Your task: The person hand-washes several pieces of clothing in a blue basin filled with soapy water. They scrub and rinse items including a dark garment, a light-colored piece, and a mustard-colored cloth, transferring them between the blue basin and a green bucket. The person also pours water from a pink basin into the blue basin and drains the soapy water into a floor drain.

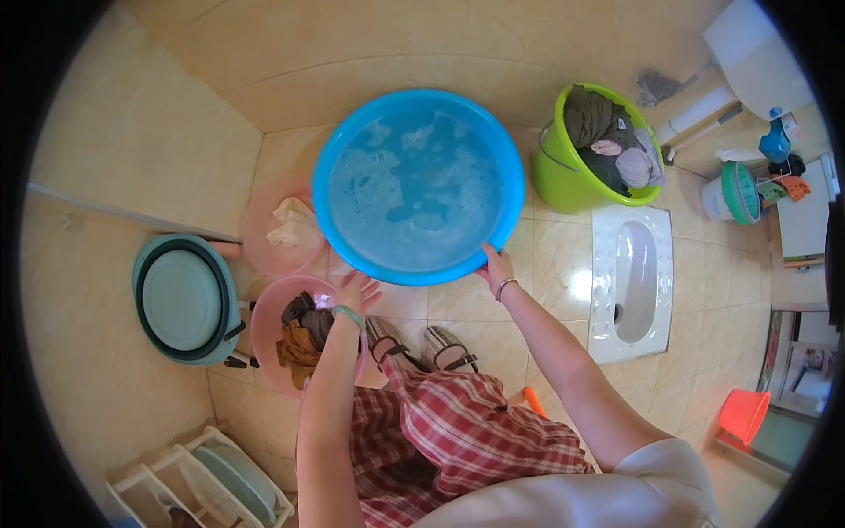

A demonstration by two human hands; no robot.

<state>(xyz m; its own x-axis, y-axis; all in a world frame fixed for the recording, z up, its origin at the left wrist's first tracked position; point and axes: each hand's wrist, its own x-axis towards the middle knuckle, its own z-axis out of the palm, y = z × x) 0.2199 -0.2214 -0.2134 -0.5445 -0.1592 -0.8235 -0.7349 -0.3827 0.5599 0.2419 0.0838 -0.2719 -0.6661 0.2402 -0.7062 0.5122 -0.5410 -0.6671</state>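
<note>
A large round blue basin point(513, 198) of sudsy water stands on the tiled floor by the wall. My right hand point(497, 267) is closed on its near right rim, the thumb on top. Just off the near left rim, my left hand point(358, 292) is open, palm up with its fingers spread, and holds nothing. Below that hand and wrist sits a pink basin point(267, 330) with brown and dark clothes point(301, 345) in it. A second pink basin point(257, 231), with a white cloth point(295, 223) in it, lies partly behind the blue one.
A green bucket point(553, 172) of dark and grey clothes stands right of the blue basin, beside a white squat toilet point(657, 290). Grey-green basins point(180, 295) lean at the left wall. A white rack point(189, 471) is near left, a red bucket point(744, 415) far right.
</note>
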